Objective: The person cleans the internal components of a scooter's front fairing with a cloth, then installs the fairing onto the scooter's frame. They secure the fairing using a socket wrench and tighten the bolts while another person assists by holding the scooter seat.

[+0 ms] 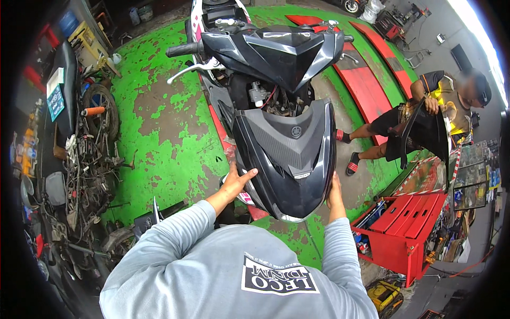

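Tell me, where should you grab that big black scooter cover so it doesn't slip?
Probably by its two long side edges near the lower, narrow end, one hand from each side. The black cover is wide, smooth and curved, so only its rims offer a firm grip. The left hand and right hand already sit there.

Head camera looks steeply down, close over the motorcycle [265,80]

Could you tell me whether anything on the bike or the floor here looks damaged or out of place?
The front panel is off the scooter, held between the left hand and right hand, leaving wiring exposed beneath the handlebars. The green floor paint is badly flaked.
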The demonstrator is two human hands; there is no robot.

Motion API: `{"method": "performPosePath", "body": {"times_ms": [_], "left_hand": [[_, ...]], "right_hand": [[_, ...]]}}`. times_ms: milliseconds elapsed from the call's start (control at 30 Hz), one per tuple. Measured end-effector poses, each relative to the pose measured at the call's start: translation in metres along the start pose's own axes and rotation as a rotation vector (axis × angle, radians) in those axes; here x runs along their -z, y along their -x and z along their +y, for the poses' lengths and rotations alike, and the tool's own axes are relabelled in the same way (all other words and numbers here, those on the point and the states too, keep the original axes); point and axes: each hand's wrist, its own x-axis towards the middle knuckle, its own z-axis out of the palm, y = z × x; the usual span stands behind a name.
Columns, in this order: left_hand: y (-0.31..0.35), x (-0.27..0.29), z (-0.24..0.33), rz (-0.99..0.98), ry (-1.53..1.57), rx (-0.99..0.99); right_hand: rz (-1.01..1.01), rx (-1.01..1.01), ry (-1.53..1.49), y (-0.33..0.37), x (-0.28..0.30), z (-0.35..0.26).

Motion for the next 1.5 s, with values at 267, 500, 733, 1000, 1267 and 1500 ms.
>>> {"method": "performPosePath", "body": {"times_ms": [267, 500, 733, 1000, 1267, 1500], "left_hand": [[0.008, 0.007, 0.015, -0.144, -0.307, -0.121], [-0.006, 0.025, 0.033, -0.312, -0.441, -0.223], [-0.036, 0.039, 0.029, -0.412, -0.228, -0.346], [-0.057, 0.041, 0.028, -0.413, -0.109, -0.498], [-0.070, 0.052, 0.023, -0.488, -0.017, -0.390], [-0.078, 0.058, 0.008, -0.514, 0.067, -0.249]], "right_hand": [[0.023, -0.159, -0.380, -0.008, 0.006, 0.031], [0.194, -0.111, -0.484, 0.011, 0.019, 0.041], [0.272, -0.115, -0.420, 0.015, 0.009, 0.013], [0.311, -0.111, -0.298, 0.007, -0.010, -0.026], [0.389, 0.207, 0.680, -0.034, -0.040, -0.206], [-0.298, 0.328, 1.756, -0.034, -0.289, -0.319]]}}
